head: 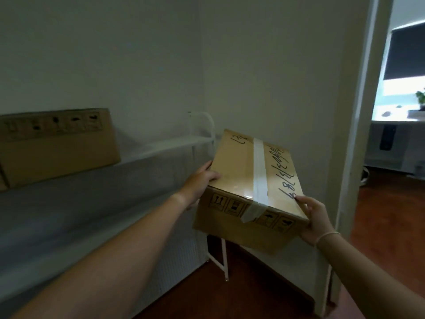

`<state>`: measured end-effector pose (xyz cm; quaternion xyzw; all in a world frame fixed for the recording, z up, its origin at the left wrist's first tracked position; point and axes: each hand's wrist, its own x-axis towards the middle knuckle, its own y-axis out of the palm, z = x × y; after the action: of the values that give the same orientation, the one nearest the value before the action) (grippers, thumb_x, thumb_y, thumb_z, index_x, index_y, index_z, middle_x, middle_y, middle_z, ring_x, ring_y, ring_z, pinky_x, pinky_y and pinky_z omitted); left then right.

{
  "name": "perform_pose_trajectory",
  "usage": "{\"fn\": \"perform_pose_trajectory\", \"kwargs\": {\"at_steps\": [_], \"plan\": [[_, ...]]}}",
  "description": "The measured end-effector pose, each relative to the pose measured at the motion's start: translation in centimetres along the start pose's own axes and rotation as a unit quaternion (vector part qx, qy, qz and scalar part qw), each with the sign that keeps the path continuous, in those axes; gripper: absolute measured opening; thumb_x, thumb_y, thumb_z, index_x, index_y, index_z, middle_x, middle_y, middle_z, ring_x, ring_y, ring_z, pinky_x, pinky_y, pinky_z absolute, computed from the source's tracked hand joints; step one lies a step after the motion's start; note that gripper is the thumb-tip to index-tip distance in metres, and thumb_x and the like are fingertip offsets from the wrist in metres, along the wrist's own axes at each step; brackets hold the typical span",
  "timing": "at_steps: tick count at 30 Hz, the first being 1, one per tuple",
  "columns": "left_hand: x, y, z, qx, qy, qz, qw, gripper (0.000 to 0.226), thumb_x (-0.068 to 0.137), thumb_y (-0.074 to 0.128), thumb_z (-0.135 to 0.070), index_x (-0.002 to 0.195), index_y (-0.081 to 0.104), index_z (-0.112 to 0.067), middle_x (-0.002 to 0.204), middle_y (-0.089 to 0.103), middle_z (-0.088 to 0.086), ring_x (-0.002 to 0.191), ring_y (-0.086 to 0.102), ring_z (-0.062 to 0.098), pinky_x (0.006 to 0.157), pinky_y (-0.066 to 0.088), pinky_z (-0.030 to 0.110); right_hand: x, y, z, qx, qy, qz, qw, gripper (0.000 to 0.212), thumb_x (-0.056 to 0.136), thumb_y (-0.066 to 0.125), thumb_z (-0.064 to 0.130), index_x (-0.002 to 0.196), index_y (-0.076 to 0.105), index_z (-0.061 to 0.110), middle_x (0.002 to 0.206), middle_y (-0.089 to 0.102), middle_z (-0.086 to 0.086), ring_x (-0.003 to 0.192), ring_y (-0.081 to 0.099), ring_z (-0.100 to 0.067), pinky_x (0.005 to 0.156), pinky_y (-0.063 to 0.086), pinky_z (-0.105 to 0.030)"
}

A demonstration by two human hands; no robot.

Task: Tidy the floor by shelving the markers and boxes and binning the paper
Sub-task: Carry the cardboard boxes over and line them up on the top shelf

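**Two Hands Holding One Taped Carton Beside the Shelf Unit**

The left hand [199, 183] and the right hand [314, 218] both grip a single taped carton [249, 192], one on each side. The left palm presses the carton's left side with the thumb laid over the top edge. The right hand clasps the near right corner, fingertips on the top face and palm against the side. A thin band circles the right wrist.

Count: two hands, two cardboard boxes in view, one shelf unit.

The carton is held in the air, tilted, with its near end lower. One strip of white tape [259, 176] runs along the top and folds over the near face. Handwritten black marks lie beside the tape. A row of printed handling symbols runs along the near face.

The carton sits just beside the right end of the white shelf unit [161, 148], with its far left corner overlapping the curved end rail in this view. The unit's right leg stands on the brown floor [230, 293] below the carton.

On the upper shelf surface, the stretch between the end rail and the second box [57, 146] is bare. That box stands at the left, against the wall.

To the right, a white door frame [358, 134] borders an opening into a brighter room.
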<state>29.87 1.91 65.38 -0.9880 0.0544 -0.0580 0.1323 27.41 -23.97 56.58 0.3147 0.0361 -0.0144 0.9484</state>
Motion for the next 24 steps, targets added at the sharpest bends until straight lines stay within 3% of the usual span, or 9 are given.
{"fn": "perform_pose_trajectory", "kwargs": {"at_steps": [3,6,10,12,15,20,22,24], "plan": [[-0.9,-3.2,-2.4,-0.004,0.041,-0.024,0.999,0.044,0.091,0.047,-0.012,0.132,0.048,-0.028,0.087,0.061,-0.002,0.065,0.053,0.011,0.053,0.038,0.023,0.0,4.1,1.7,0.001,-0.016,0.054,0.998,0.035,0.086,0.043,0.018,0.117,0.056,0.007,0.089,0.069,-0.012,0.070,0.069,-0.025,0.057,0.057,-0.031],[-1.4,-6.4,-4.2,-0.015,0.061,-0.061,0.996,0.047,0.091,0.047,-0.013,0.138,0.044,-0.021,0.102,0.062,0.004,0.073,0.057,0.014,0.052,0.044,0.020,0.5,8.1,2.9,-0.007,-0.031,0.088,0.996,0.033,0.087,0.041,0.016,0.112,0.058,0.005,0.091,0.067,-0.014,0.072,0.068,-0.026,0.061,0.059,-0.031],[-2.0,-10.3,-5.8,-0.017,0.082,-0.105,0.991,0.064,0.079,0.052,-0.027,0.141,0.042,-0.018,0.127,0.059,0.011,0.102,0.060,0.026,0.069,0.047,0.029,2.2,13.1,3.9,-0.024,-0.034,0.105,0.994,0.033,0.086,0.040,0.018,0.109,0.060,0.006,0.089,0.070,-0.011,0.072,0.067,-0.025,0.071,0.053,-0.034],[-2.1,-11.9,-6.5,-0.015,0.085,-0.125,0.988,0.074,0.072,0.052,-0.033,0.143,0.037,-0.018,0.132,0.056,0.011,0.113,0.057,0.030,0.078,0.049,0.034,3.2,15.6,4.4,-0.038,-0.031,0.110,0.993,0.032,0.086,0.041,0.020,0.106,0.062,0.008,0.081,0.073,-0.009,0.064,0.069,-0.024,0.064,0.055,-0.031],[-1.6,-14.3,-7.2,-0.013,0.095,-0.153,0.984,0.081,0.065,0.055,-0.041,0.141,0.040,-0.019,0.130,0.058,0.011,0.112,0.058,0.031,0.086,0.051,0.042,5.0,19.3,5.2,-0.062,-0.018,0.117,0.991,0.031,0.087,0.041,0.024,0.100,0.063,0.006,0.071,0.073,-0.007,0.054,0.068,-0.022,0.053,0.055,-0.026],[0.0,-16.9,-7.7,-0.022,0.089,-0.184,0.979,0.060,0.077,0.051,-0.037,0.133,0.049,-0.016,0.120,0.061,0.012,0.102,0.061,0.029,0.072,0.048,0.034,8.6,23.5,5.8,-0.079,-0.039,0.160,0.983,0.033,0.092,0.040,0.030,0.090,0.063,0.007,0.071,0.072,-0.008,0.069,0.064,-0.026,0.070,0.050,-0.034],[0.6,-17.7,-7.3,-0.020,0.082,-0.190,0.978,0.038,0.089,0.046,-0.026,0.124,0.054,-0.013,0.110,0.062,0.016,0.092,0.061,0.026,0.070,0.047,0.033,10.4,24.7,5.8,-0.083,-0.038,0.156,0.983,0.041,0.093,0.040,0.034,0.099,0.060,-0.001,0.073,0.072,-0.011,0.075,0.060,-0.028,0.077,0.047,-0.039],[1.1,-18.3,-6.9,-0.023,0.073,-0.203,0.976,0.032,0.093,0.043,-0.022,0.120,0.054,-0.011,0.108,0.062,0.019,0.090,0.061,0.025,0.069,0.048,0.033,12.1,25.9,5.8,-0.095,-0.044,0.135,0.985,0.055,0.091,0.041,0.041,0.113,0.054,-0.007,0.085,0.068,-0.013,0.078,0.060,-0.029,0.077,0.047,-0.039]]}}
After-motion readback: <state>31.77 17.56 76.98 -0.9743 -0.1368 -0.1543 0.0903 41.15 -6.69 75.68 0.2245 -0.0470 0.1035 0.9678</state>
